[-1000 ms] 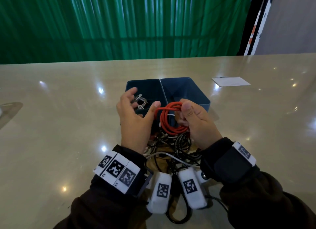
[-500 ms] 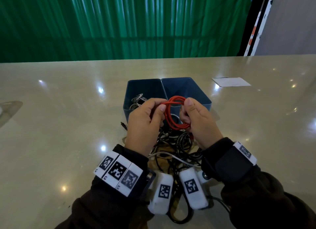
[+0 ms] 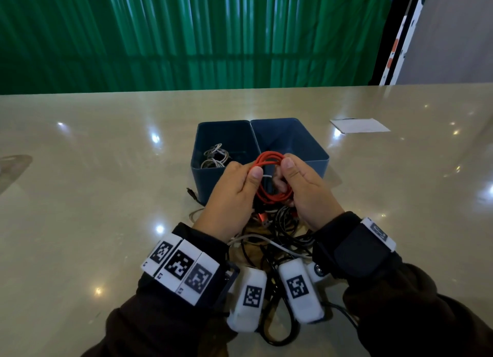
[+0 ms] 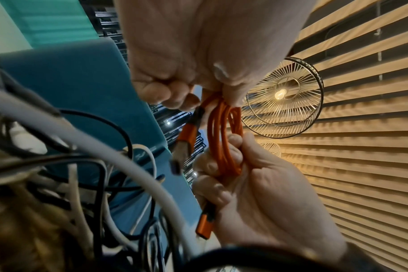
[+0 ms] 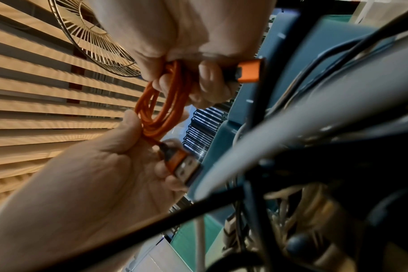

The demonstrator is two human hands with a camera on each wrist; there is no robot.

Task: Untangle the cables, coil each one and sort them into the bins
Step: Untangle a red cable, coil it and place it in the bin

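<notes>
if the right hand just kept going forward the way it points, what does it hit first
Probably the near wall of the right blue bin, which stands just beyond the right hand and the red cable coil it grips. Depth is unclear; held high enough, it might pass over the rim.

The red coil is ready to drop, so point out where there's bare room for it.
Right bin looks bare inside; the left bin holds white cables. The table is bare left and right of the bins. The cable pile crowds the space between the wrists.
</notes>
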